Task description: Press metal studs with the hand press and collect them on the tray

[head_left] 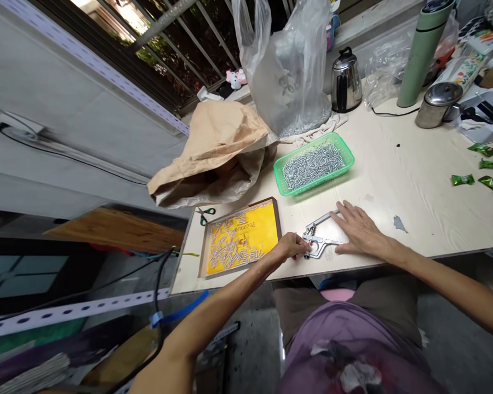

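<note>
A silver hand-squeeze tool (pixel 321 242) with two spread handles and a coil spring lies on the table near its front edge. At its head end, the fingers of my left hand (pixel 291 247) are pinched together; whatever is between them is too small to make out. My right hand (pixel 363 232) is open over the handle ends, fingers apart, with the thumb by the lower handle. To the left lies a shallow tray (pixel 276 219) with a yellow bottom and many small silver pins. Behind the tool stands a green plastic basket (pixel 285 187) filled with similar small metal pieces.
Green-handled scissors (pixel 205 215) lie beyond the tray. A brown paper sack (pixel 225 137), a clear plastic bag (pixel 296 76) and a steel kettle (pixel 347 82) stand at the back. Rightward are a green flask (pixel 423 60), a metal cup (pixel 437 106) and several green wrapped sweets (pixel 463 179).
</note>
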Available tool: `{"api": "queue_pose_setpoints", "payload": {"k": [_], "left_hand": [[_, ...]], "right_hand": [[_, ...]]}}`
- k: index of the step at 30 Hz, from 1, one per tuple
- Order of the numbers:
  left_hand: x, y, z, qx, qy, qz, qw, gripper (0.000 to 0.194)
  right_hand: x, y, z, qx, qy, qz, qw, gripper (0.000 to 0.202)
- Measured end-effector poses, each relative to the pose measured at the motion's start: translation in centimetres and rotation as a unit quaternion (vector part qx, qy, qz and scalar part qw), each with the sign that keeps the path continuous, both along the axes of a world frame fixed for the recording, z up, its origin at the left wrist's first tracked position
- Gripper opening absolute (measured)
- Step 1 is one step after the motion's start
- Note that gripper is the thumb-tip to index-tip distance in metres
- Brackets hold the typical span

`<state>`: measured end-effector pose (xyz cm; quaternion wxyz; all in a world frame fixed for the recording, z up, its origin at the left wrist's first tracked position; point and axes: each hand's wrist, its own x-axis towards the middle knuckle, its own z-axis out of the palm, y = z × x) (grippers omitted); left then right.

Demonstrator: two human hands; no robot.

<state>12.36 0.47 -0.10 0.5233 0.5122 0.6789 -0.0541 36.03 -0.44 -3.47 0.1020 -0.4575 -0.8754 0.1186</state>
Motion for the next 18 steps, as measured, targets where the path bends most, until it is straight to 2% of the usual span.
{"api": "queue_pose_setpoints", "payload": {"k": [2, 4, 9, 12, 13, 15, 18], "left_hand": [[0.1, 0.0, 0.1, -0.001, 0.004, 0.001, 1.0, 0.022], [0.2, 0.0, 0.2, -0.001, 0.004, 0.003, 1.0, 0.022], [0.4, -0.1, 0.7, -0.015, 0.011, 0.011, 1.0, 0.023], [0.4, -0.6, 1.1, 0.004, 0.053, -0.017, 0.998, 0.025], [0.5, -0.8, 1.3, 0.042, 0.077, -0.038, 0.995, 0.025], [0.8, -1.2, 1.4, 0.173, 0.122, -0.098, 0.972, 0.023], [2.1, -1.3, 0.9, 0.364, 0.109, -0.23, 0.896, 0.017]], "right_hand": [[0.0, 1.1, 0.4, -0.025, -0.023, 0.02, 0.999, 0.1], [-0.2, 1.7, 1.0, -0.038, -0.041, 0.029, 0.998, 0.099], [-0.9, 1.5, 2.5, -0.025, -0.06, 0.024, 0.998, 0.074], [-1.0, 1.1, 2.9, -0.032, -0.063, 0.02, 0.997, 0.052], [-1.0, 1.0, 3.0, -0.035, -0.062, 0.02, 0.997, 0.046], [-1.1, 0.7, 3.3, -0.041, -0.062, 0.022, 0.997, 0.037], [-1.2, 0.4, 3.7, -0.05, -0.07, 0.023, 0.996, 0.032]]}}
